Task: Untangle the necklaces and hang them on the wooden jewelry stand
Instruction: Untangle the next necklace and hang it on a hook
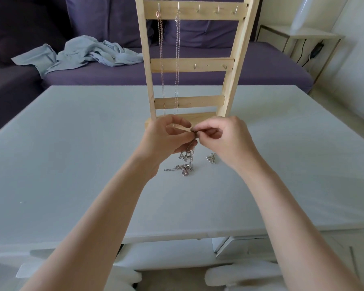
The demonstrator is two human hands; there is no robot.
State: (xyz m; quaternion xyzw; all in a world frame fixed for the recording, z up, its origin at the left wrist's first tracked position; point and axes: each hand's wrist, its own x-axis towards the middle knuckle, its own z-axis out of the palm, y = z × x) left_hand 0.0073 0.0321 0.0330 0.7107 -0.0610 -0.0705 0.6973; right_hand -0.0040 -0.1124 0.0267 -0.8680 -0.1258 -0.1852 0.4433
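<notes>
A wooden jewelry stand (pixel 192 65) rises upright at the table's far middle. Two necklaces hang from its top-left hooks: a rose-gold chain (pixel 161 59) and a silver chain (pixel 177 59). In front of the stand's base, my left hand (pixel 166 136) and my right hand (pixel 223 136) meet, both pinching the top of a silver necklace tangle (pixel 185 164). The tangle dangles from my fingers with its lower part piled on the table. A small separate silver clump (pixel 211 158) lies on the table to the right of it.
The grey table (pixel 72 154) spreads wide around my hands. Behind it stands a purple sofa (pixel 114 74) with a crumpled light-blue cloth (pixel 82 53). A white side table (pixel 298 36) with a cable is at the far right.
</notes>
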